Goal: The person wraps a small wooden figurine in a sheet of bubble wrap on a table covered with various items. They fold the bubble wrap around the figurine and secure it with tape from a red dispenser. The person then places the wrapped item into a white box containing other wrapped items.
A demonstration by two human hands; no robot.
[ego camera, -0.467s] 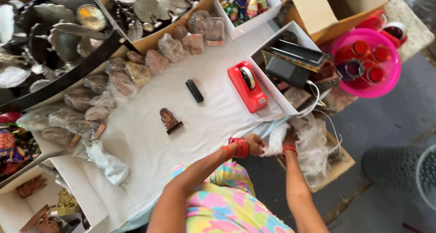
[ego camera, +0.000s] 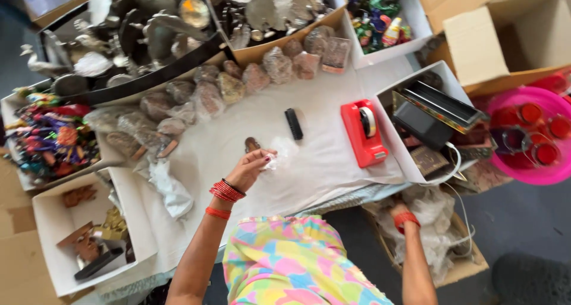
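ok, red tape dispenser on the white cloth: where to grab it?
Probably the low narrow end of the red tape dispenser, nearest the table edge, coming from above across its long sides. The tape roll fills the far end, and the white box crowds its right side.

Packages on and around the white table:

- Cardboard box (ego camera: pixel 476 49), brown, open, far right.
- White box (ego camera: pixel 410 19) of coloured bottles, left of it.
- White box (ego camera: pixel 389 97) of dark flat cases, beside the red tape dispenser (ego camera: pixel 364 132).
- White box (ego camera: pixel 53 222), near left.
- Clear wrapped bundles (ego camera: pixel 238 82), in a row.
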